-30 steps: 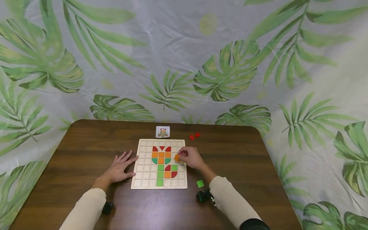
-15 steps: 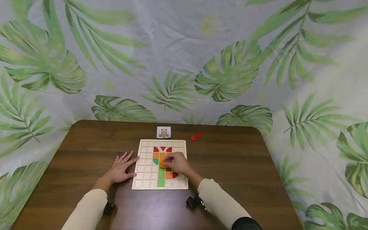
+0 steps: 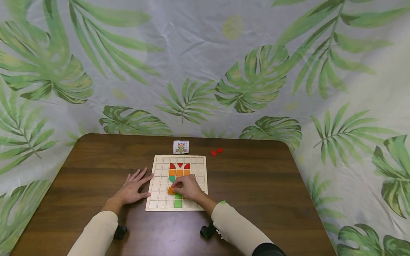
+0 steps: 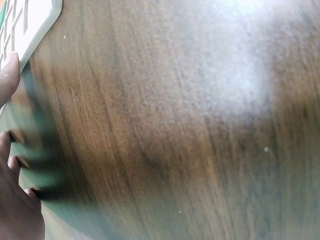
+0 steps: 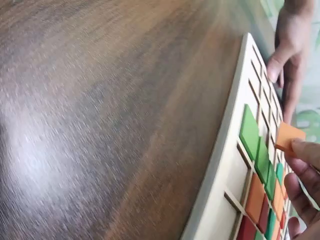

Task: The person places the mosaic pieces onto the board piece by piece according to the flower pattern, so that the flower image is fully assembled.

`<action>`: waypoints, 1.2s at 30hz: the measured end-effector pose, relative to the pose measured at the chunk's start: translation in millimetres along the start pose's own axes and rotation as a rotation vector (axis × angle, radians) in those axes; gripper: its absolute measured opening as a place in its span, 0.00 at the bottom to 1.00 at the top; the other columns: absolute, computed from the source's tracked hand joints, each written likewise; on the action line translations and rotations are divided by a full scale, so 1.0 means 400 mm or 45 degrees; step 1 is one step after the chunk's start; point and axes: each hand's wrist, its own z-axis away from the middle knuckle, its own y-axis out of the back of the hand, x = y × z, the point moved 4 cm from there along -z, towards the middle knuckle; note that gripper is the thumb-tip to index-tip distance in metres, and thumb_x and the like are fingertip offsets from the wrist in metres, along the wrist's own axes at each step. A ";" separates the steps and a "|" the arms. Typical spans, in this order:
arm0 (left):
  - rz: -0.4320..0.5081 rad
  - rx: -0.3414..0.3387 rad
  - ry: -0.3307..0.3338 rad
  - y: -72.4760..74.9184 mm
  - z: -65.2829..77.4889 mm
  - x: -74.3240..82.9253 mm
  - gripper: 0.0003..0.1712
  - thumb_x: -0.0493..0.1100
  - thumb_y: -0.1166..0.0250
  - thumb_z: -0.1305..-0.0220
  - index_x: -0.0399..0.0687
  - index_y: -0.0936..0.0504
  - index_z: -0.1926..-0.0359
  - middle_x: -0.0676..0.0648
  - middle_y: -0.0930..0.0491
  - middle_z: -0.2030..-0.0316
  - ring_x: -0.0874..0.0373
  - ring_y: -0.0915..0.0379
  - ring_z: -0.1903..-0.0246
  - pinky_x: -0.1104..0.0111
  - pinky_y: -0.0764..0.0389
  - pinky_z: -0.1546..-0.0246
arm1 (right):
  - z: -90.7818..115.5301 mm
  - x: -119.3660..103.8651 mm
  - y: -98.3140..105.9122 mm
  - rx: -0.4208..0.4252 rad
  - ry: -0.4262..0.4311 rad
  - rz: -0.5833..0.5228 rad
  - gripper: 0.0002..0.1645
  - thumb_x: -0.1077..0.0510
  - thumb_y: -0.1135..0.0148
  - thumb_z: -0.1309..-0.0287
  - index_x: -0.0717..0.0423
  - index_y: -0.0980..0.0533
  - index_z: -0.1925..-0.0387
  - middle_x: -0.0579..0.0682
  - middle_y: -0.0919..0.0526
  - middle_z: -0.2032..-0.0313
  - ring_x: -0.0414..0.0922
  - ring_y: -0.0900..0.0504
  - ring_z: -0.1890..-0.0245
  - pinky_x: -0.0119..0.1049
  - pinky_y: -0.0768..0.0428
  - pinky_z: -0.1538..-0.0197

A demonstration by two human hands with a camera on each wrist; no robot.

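Note:
An orange square tile [image 3: 171, 191] is pinched between the thumb and fingers of my right hand [image 3: 188, 188], just left of the green column on the pale gridded wooden board [image 3: 158, 163]. In the right wrist view the tile [image 5: 289, 136] is tilted over the board's cells. Red, orange, teal and green tiles [image 3: 178, 203] form a flower on the board; my right hand hides its lower right part. My left hand [image 3: 130, 190] lies flat with spread fingers, its thumb and index finger at the board's left edge. The left wrist view catches the thumb [image 4: 9, 77] right at that edge.
Behind the board lies a small printed pattern card [image 3: 180, 147]. Two red pieces [image 3: 214, 153] rest on the table to its right. A green tile [image 3: 222, 202] shows partly past the right sleeve. A leaf-print cloth [image 3: 189, 71] hangs behind the table.
My right hand has carried the orange tile from the board's right side, leftward and toward me, across to the left of the green column. My left hand has stayed put.

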 end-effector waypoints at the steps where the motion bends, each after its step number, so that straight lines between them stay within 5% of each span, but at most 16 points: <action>1: 0.000 -0.004 0.006 -0.001 0.000 0.000 0.43 0.57 0.33 0.43 0.47 0.35 0.30 0.31 0.48 0.29 0.27 0.57 0.32 0.33 0.58 0.37 | 0.001 -0.001 -0.003 -0.004 0.001 0.021 0.02 0.59 0.27 0.50 0.52 0.14 0.73 0.39 0.16 0.78 0.27 0.24 0.76 0.28 0.31 0.55; 15: -0.002 0.006 0.006 -0.002 -0.001 0.004 0.43 0.57 0.33 0.44 0.47 0.34 0.30 0.30 0.48 0.29 0.27 0.56 0.32 0.33 0.58 0.37 | 0.005 -0.007 -0.030 -0.002 -0.028 0.274 0.03 0.52 0.28 0.48 0.45 0.13 0.73 0.34 0.16 0.74 0.32 0.25 0.68 0.39 0.40 0.53; 26: 0.001 -0.020 0.035 0.001 0.004 0.004 0.44 0.58 0.33 0.43 0.46 0.36 0.30 0.31 0.49 0.28 0.28 0.57 0.31 0.34 0.60 0.36 | 0.013 -0.020 -0.035 -0.095 0.043 0.378 0.04 0.52 0.27 0.49 0.45 0.14 0.70 0.34 0.16 0.73 0.33 0.23 0.63 0.39 0.39 0.51; 36: -0.015 -0.018 0.027 -0.001 0.000 0.001 0.44 0.58 0.33 0.44 0.47 0.35 0.30 0.31 0.49 0.29 0.28 0.57 0.32 0.33 0.59 0.36 | 0.016 -0.028 -0.040 -0.147 0.105 0.632 0.12 0.44 0.28 0.49 0.42 0.13 0.63 0.35 0.19 0.68 0.35 0.25 0.62 0.40 0.38 0.50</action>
